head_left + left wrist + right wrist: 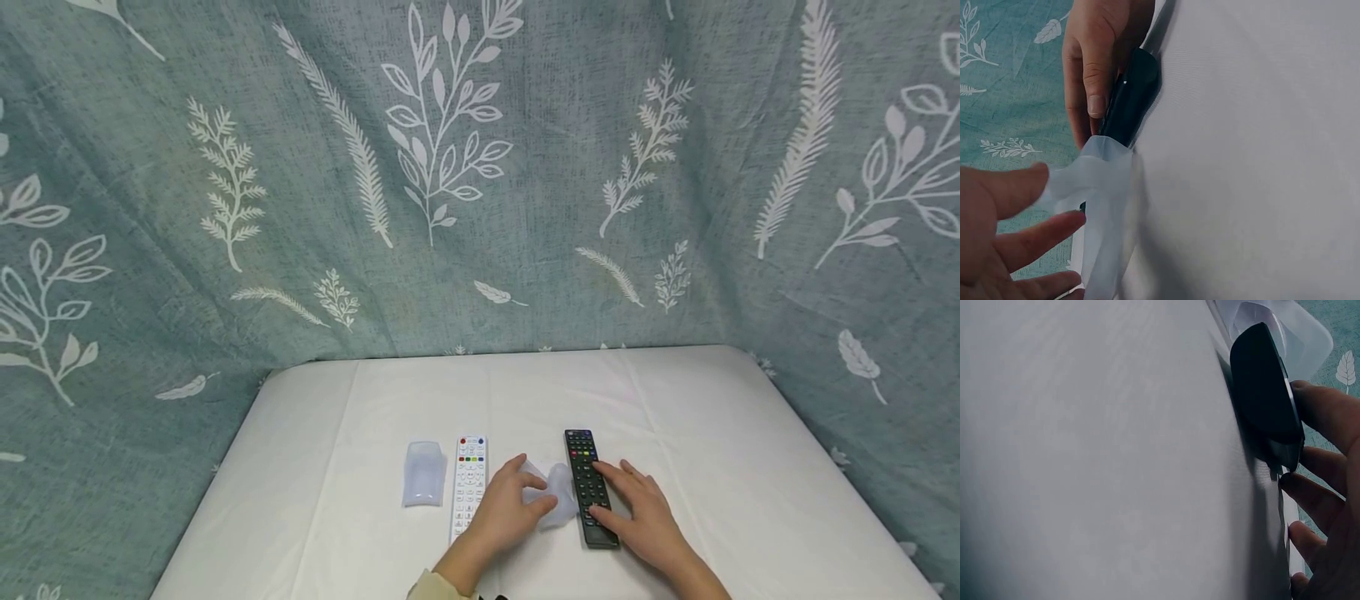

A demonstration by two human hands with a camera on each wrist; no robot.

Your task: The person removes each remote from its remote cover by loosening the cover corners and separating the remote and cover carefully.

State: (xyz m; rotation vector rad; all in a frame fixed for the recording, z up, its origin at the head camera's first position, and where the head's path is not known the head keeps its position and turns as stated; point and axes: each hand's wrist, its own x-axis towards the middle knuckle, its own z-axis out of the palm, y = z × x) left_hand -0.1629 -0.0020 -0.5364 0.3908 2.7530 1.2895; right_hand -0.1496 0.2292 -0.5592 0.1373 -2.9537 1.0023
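Observation:
A black remote control lies on the white table, slightly slanted. My right hand rests on it, with the thumb and a fingertip on its button face and the other fingers spread beside it. To its left, a crumpled translucent sleeve-like cover sits right beside the remote. My left hand is spread at this cover; in the left wrist view the thumb appears to touch the cover's edge. Left of that hand is a white remote control, its lower end partly hidden by the hand.
Another translucent cover lies flat on the table, left of the white remote. The white-clothed table ends at the back against a green leaf-patterned curtain, which also hangs at both sides.

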